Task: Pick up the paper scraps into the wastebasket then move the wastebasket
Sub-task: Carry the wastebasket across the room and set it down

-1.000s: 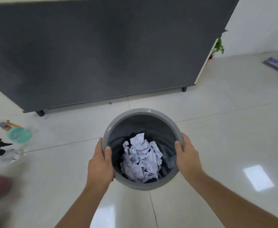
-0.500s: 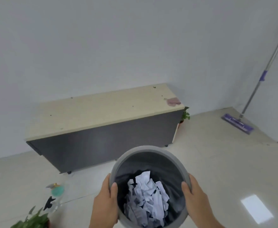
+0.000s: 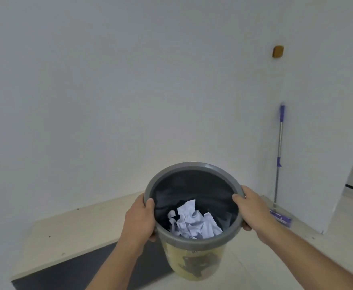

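A round wastebasket (image 3: 194,261) with a grey rim, dark liner and yellowish printed wall is held up in the air in front of me. Crumpled white paper scraps (image 3: 194,221) lie inside it. My left hand (image 3: 139,221) grips the rim on the left side, thumb inside. On the right side my right hand (image 3: 252,208) grips the rim the same way. The basket is tilted slightly toward me.
A low cabinet (image 3: 71,233) with a beige top and dark front stands below and to the left against a white wall. A mop (image 3: 279,164) with a purple head leans in the right corner. A doorway opens at far right.
The wastebasket has risen off the floor in both hands, and my view has lifted from the floor toward the wall. The spray bottles and plant have left the view.
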A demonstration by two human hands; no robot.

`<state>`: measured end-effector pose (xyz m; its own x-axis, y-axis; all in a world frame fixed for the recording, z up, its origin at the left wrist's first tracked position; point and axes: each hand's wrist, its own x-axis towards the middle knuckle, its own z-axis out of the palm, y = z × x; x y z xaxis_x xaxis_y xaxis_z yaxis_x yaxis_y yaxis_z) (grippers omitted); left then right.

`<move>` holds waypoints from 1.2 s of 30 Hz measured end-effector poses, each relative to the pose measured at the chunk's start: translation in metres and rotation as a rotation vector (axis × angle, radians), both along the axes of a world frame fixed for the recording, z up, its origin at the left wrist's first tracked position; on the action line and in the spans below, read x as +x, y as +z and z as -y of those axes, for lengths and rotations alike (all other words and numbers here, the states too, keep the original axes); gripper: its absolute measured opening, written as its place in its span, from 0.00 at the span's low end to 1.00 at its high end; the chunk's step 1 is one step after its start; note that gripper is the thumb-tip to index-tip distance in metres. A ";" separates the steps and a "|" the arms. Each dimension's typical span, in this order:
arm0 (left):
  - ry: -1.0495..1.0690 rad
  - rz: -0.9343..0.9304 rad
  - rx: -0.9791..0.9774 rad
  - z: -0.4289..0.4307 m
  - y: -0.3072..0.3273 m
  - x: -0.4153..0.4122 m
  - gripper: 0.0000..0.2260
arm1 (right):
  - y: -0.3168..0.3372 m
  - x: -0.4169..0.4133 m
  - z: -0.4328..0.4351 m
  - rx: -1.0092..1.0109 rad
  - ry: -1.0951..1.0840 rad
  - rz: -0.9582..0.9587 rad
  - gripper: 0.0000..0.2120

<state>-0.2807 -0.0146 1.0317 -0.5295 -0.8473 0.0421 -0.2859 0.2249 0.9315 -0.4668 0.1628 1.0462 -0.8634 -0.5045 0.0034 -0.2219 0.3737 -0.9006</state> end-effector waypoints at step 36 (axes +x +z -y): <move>-0.346 0.013 -0.014 -0.081 0.015 -0.335 0.12 | 0.011 -0.248 -0.139 -0.039 -0.379 0.007 0.09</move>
